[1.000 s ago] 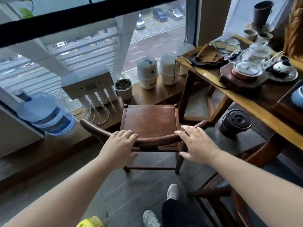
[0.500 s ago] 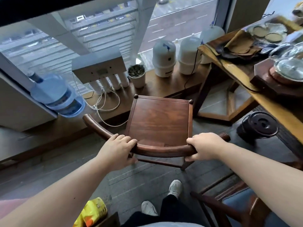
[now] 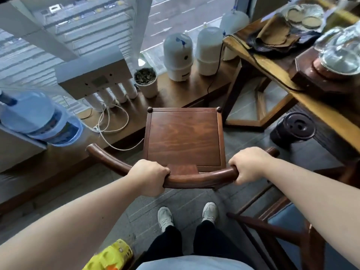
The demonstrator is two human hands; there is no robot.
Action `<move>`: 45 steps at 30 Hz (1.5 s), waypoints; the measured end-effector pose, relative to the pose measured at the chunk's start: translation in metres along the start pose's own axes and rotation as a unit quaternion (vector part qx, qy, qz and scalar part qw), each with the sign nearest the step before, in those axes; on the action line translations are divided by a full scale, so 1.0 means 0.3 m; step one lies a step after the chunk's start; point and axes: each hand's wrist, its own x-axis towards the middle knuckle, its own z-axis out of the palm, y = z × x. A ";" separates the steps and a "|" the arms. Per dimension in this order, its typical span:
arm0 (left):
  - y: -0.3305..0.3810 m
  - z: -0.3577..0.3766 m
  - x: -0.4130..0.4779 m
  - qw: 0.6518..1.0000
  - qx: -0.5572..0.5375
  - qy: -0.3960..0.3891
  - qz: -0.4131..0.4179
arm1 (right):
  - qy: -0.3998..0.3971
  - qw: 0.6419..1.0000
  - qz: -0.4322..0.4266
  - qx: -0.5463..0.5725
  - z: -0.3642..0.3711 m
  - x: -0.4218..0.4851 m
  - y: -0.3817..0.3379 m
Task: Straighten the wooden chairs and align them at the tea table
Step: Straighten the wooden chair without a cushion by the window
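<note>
A dark wooden chair [image 3: 184, 137] with a square seat and a curved back rail stands in front of me, facing the window sill. My left hand [image 3: 149, 177] is shut on the rail left of its middle. My right hand [image 3: 248, 165] is shut on the rail near its right end. The tea table [image 3: 303, 94], a long yellowish slab on dark legs, runs along the right with tea ware on it. A second wooden chair [image 3: 276, 228] with a blue cushion shows at the lower right, behind my right arm.
A low wooden sill [image 3: 175, 90] carries white filter tanks [image 3: 178, 57], a small pot [image 3: 146, 80], a water purifier [image 3: 93, 75], loose cables and a blue water bottle [image 3: 39, 119]. A dark round container [image 3: 293, 127] sits on the floor under the table. My shoes [image 3: 165, 219] stand just behind the chair.
Both hands went from resting on the back rail to gripping it. The chair's seat has turned from skewed to square with me, and my view has tipped further down over it.
</note>
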 end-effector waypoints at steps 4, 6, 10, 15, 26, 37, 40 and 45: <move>-0.016 -0.005 -0.006 0.999 0.008 0.005 0.034 | 0.006 1.000 0.027 0.002 -0.001 -0.023 -0.033; -0.037 0.009 -0.017 0.998 0.020 0.005 0.051 | 0.013 0.999 0.032 0.004 0.013 -0.032 -0.071; -0.110 0.022 -0.042 0.995 0.057 -0.012 0.085 | 0.009 0.997 0.055 0.050 0.044 -0.072 -0.197; -0.180 0.008 -0.056 0.987 0.106 -0.012 0.119 | 0.021 0.991 0.099 0.082 0.069 -0.107 -0.327; -0.293 -0.010 -0.003 0.976 0.146 -0.004 0.161 | 0.033 0.970 0.178 0.165 0.127 -0.105 -0.497; -0.314 -0.070 0.122 0.973 0.199 0.073 0.094 | 0.049 0.948 0.205 0.237 0.097 -0.072 -0.500; -0.314 -0.052 0.148 0.979 0.160 0.089 0.088 | 0.042 0.943 0.192 0.267 0.101 -0.067 -0.479; -0.343 -0.037 0.145 0.978 0.140 0.124 0.098 | 0.057 0.941 0.171 0.287 0.137 -0.072 -0.472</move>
